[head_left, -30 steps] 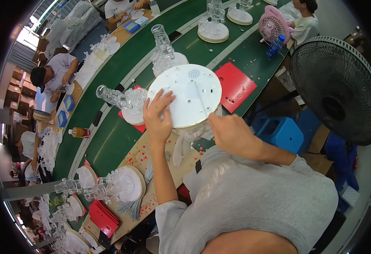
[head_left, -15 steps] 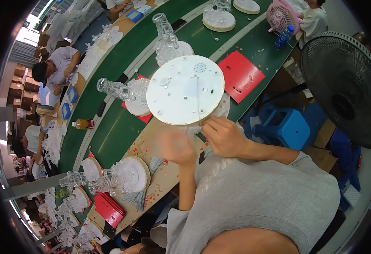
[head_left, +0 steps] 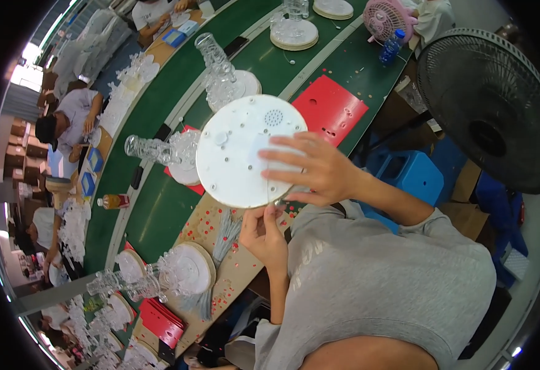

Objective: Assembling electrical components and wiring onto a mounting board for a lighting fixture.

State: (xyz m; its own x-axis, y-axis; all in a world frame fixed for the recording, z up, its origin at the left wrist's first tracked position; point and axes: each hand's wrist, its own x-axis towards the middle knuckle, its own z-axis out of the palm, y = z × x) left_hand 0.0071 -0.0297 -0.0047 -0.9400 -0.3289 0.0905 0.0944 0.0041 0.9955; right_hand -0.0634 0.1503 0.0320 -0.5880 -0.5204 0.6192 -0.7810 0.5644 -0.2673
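Observation:
A round white disc base (head_left: 230, 151) with several screw holes and a round speaker-like grille is tilted up in front of me, its flat underside facing me. My right hand (head_left: 316, 169) lies across its right part with the fingers stretched out and spread. At the lower rim, my left hand (head_left: 266, 237) is closed in a pinch, thumb against fingertip. A thin cord (head_left: 268, 190) runs down the face of the disc to that pinch. What supports the disc from behind is hidden.
Clear bottle-shaped pieces on round bases (head_left: 180, 157) stand beyond the disc and at lower left. Red sheets (head_left: 331, 111), a bundle of grey strands (head_left: 223, 237), a drink bottle (head_left: 114, 201) and red bits lie around. A black fan (head_left: 486, 111) and blue stool (head_left: 408, 176) are right.
My right hand has moved from the disc's lower rim up onto its face. The left hand, blurred before, is now at the lower rim. The whole view has shifted slightly.

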